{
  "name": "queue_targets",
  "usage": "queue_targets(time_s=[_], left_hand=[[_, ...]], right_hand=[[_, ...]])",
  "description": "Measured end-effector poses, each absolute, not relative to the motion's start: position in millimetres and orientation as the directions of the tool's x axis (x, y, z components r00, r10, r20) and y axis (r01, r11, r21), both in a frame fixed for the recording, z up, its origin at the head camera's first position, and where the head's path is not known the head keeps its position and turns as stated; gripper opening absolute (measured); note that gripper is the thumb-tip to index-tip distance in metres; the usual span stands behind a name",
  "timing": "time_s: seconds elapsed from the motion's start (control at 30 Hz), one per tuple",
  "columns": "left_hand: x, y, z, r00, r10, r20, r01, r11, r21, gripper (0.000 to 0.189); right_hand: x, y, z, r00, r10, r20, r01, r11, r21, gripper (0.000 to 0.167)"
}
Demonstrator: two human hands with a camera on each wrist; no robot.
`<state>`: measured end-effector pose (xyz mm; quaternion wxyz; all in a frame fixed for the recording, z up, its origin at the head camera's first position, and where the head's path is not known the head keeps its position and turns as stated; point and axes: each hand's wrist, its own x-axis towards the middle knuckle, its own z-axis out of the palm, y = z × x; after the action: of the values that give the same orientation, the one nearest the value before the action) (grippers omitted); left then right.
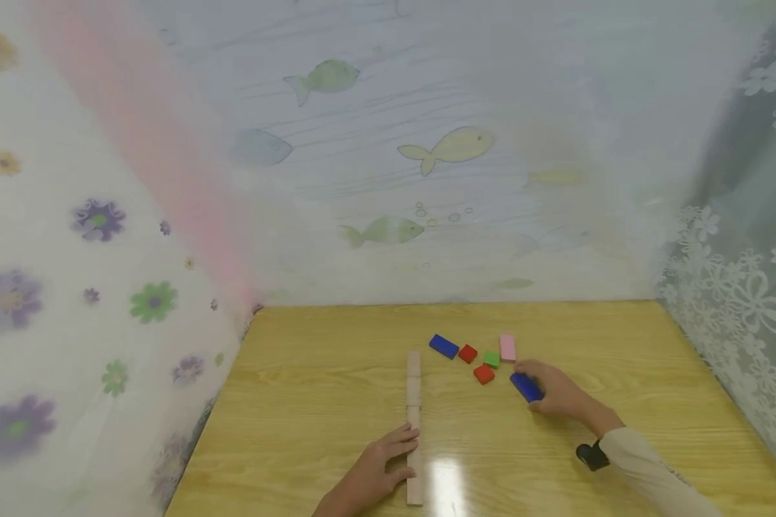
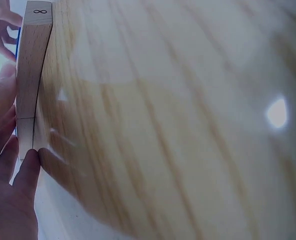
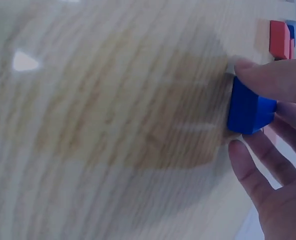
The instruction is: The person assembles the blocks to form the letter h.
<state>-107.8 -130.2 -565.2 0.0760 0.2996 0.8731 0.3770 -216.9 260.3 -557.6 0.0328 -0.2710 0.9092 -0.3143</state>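
Note:
A straight row of plain wooden blocks (image 1: 414, 388) runs away from me down the middle of the table. My left hand (image 1: 376, 463) lies at its left side, with fingertips and thumb touching the near part. One block end (image 2: 39, 11) in the left wrist view bears a dark looped mark. On the right, my right hand (image 1: 559, 391) holds a blue rectangular block (image 1: 527, 387) between thumb and fingers. In the right wrist view the thumb presses one end of that blue block (image 3: 245, 107), with fingers around the opposite end.
Beyond the right hand are a pink block (image 1: 507, 347), a green block (image 1: 491, 360), two red blocks (image 1: 483, 374) and another blue block (image 1: 444, 346). A black object (image 1: 592, 456) sits by the right wrist. Patterned curtains surround the wooden table (image 1: 297, 431).

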Motion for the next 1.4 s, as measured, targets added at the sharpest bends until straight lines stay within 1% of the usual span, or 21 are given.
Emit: queue_targets(time_s=[0.1,0.3,0.47,0.7,0.97,1.17,1.4], left_hand=[[-106,-132,-566,-0.811,0.579,0.088,0.462,0.540,0.704,0.047],[-105,-132,-567,-0.813,0.575,0.097,0.460,0.531,0.711,0.047],[-106,-131,-567,-0.818,0.570,0.078,0.441,0.535,0.721,0.047],[-106,-131,-566,-0.820,0.568,0.063,0.426,0.534,0.730,0.047],[-105,-131,-564,-0.817,0.572,0.071,0.438,0.536,0.722,0.047],[-105,-129,-562,-0.815,0.571,0.094,0.462,0.545,0.700,0.046],[-106,-129,-559,-0.811,0.576,0.107,0.477,0.544,0.690,0.045]], right_hand=[[-213,259,-561,-0.851,-0.513,0.113,-0.465,0.636,-0.616,0.063],[-208,258,-562,-0.852,-0.502,0.148,-0.474,0.621,-0.625,0.061],[-208,256,-560,-0.845,-0.512,0.154,-0.483,0.607,-0.631,0.058],[-205,254,-560,-0.865,-0.479,0.151,-0.444,0.590,-0.674,0.056],[-195,248,-555,-0.869,-0.465,0.171,-0.434,0.547,-0.716,0.056],[-183,239,-549,-0.849,-0.491,0.195,-0.459,0.503,-0.733,0.057],[-168,227,-547,-0.831,-0.533,0.158,-0.455,0.491,-0.743,0.057]])
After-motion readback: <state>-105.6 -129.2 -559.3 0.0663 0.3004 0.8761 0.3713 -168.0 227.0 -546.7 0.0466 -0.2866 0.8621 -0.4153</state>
